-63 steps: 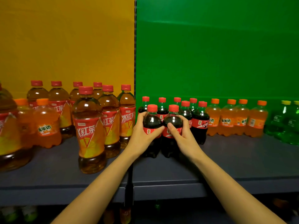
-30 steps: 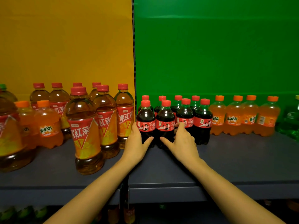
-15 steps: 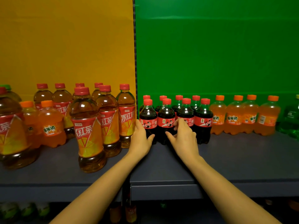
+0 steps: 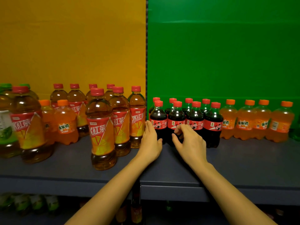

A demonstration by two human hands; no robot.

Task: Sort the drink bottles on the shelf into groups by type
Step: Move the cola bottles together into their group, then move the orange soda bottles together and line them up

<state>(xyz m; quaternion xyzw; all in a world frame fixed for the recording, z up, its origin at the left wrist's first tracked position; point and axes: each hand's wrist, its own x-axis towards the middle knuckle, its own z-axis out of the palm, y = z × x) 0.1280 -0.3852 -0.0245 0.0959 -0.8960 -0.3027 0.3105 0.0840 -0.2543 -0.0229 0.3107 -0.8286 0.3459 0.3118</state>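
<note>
Shelf (image 4: pixel 243 159): dark grey board, yellow back panel (image 4: pixel 73 38) to the left, green back panel (image 4: pixel 224 46) to the right, a dark upright post (image 4: pixel 146 46) between them.

Cola bottles (image 4: pixel 213 120): eight small, red caps, red labels, upright in two rows of four, packed side by side just right of the post, before the green panel.

Orange soda bottles, right group (image 4: pixel 245 122): four, orange caps, upright in a line just right of the cola.

Orange soda bottles, left group (image 4: pixel 65 125): two, upright among the tea before the yellow panel, well apart from the right group.

Iced tea bottles (image 4: pixel 100 127): amber, red caps, orange-red labels, a loose cluster left of the post; one stands nearer the shelf edge than the others.

Large iced tea bottle (image 4: pixel 27 124): far left, near.

Green tea bottle (image 4: pixel 6 127): green cap, at the left edge, partly cut off.

Left hand (image 4: pixel 151 140): fingers straight and together, laid flat against the left side of the near-left cola bottle, thumb spread, holding nothing.

Right hand (image 4: pixel 190 140): fingers loosely curled before the labels of the middle near cola bottles, gripping nothing; contact cannot be told.

Lower shelf bottles (image 4: pixel 24 203): blurred, type unclear.
</note>
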